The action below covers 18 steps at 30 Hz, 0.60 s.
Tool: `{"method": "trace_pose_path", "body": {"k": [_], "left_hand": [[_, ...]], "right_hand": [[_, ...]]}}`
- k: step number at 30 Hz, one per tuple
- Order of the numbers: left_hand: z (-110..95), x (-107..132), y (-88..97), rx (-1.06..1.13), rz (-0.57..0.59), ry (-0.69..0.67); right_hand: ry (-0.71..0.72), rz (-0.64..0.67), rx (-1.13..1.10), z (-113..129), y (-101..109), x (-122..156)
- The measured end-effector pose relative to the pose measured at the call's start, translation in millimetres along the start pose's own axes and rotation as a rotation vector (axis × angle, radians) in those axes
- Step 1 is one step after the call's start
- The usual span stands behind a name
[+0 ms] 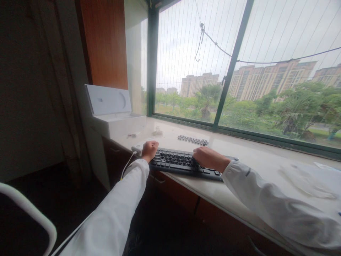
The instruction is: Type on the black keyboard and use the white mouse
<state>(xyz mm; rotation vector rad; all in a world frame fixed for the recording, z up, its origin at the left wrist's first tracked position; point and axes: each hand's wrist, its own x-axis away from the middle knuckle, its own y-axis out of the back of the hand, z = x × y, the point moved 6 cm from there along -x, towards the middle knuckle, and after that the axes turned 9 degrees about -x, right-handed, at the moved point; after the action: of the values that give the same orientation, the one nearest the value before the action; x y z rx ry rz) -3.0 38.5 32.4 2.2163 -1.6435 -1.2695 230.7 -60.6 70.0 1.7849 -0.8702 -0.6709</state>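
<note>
A black keyboard (176,161) lies along the front edge of the white counter. Many of its keys in the middle appear to lack their caps. At its left end my left hand (149,150) is closed, its curled fingers against the keyboard's edge. My right hand (209,158) is closed over the right part of the keys, fingertips pointing down. What those fingers pinch, if anything, is hidden by the hand. Behind the keyboard, several loose keycaps (193,140) stand in rows on the counter.
An opened white box (125,122) with a raised lid stands at the counter's left end. Near it lie small items (132,135) and a crumpled clear piece (157,131). A white cable (128,164) hangs over the front edge. Clear plastic (306,181) lies at right, below the window.
</note>
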Motion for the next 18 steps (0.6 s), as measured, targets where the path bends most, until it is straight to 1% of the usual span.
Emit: {"method": "trace_pose_path", "body": {"k": [6, 12, 15, 18], "left_hand": [[1, 0, -0.7, -0.004, -0.003, -0.007], [0, 0, -0.8, 0.004, 0.002, 0.000], [0, 1, -0.2, 0.003, -0.001, 0.007], [-1, 2, 0.9, 0.012, -0.006, 0.014]], "right_hand": [[-0.013, 0.019, -0.025, 5, 5, 5], [0.034, -0.038, -0.055, -3, 0, 6], [0.079, -0.092, -0.160, -13, -3, 5], [0.081, -0.135, -0.299, -25, -7, 4]]}}
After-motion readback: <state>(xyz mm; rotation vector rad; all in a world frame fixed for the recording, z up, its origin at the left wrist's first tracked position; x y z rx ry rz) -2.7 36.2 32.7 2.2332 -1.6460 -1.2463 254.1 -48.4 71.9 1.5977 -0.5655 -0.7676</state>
